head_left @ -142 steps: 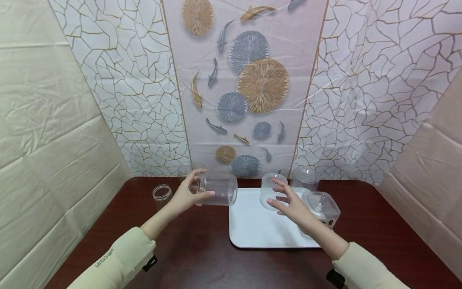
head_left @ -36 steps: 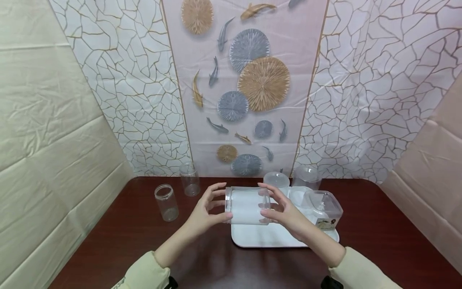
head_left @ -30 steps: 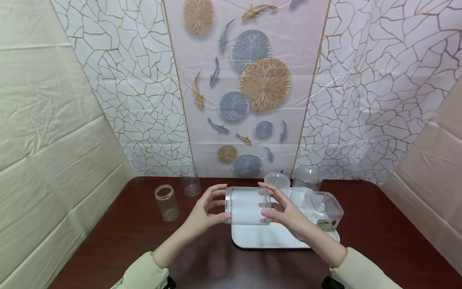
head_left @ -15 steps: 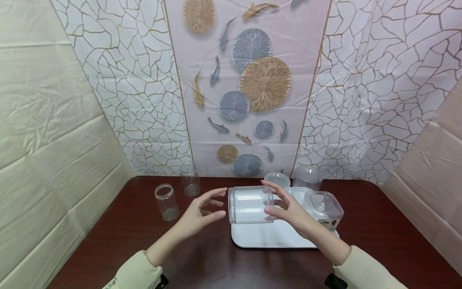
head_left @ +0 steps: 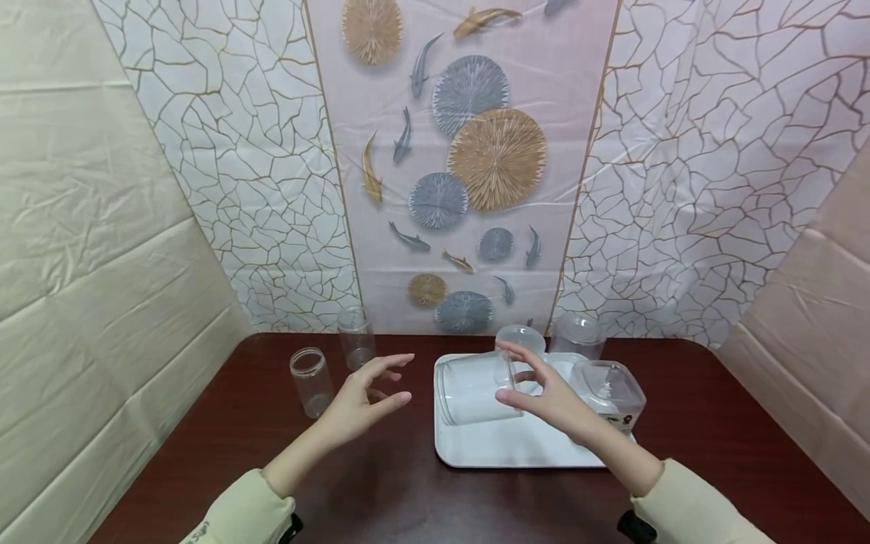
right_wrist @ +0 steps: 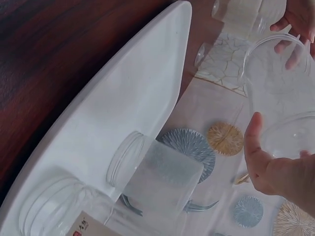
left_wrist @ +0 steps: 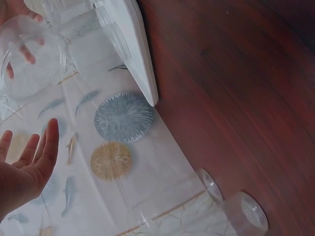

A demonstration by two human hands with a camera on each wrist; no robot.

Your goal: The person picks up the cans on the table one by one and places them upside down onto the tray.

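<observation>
In the head view my right hand (head_left: 553,397) grips a large clear jar (head_left: 472,389) around its base end, thumb in front and fingers behind. The jar lies sideways in the air over the white tray (head_left: 503,452), its threaded mouth facing left and tipped slightly down. My left hand (head_left: 356,404) hovers left of that mouth, apart from it, fingers spread and holding nothing. From the right wrist view, the clear jar (right_wrist: 275,81) shows its open mouth towards the left hand, and a frosted jar (right_wrist: 165,174) stands rim-down on the tray.
Two slim clear jars (head_left: 314,389) stand on the dark red table (head_left: 381,483) at the left. On the tray's right is a square clear container (head_left: 608,385) with a printed label; another clear jar (head_left: 578,332) stands behind it. A patterned cloth backs the table.
The left hand has let go of the jar's mouth end and drawn back to the left. The right hand keeps the jar, its mouth end now tipped lower.
</observation>
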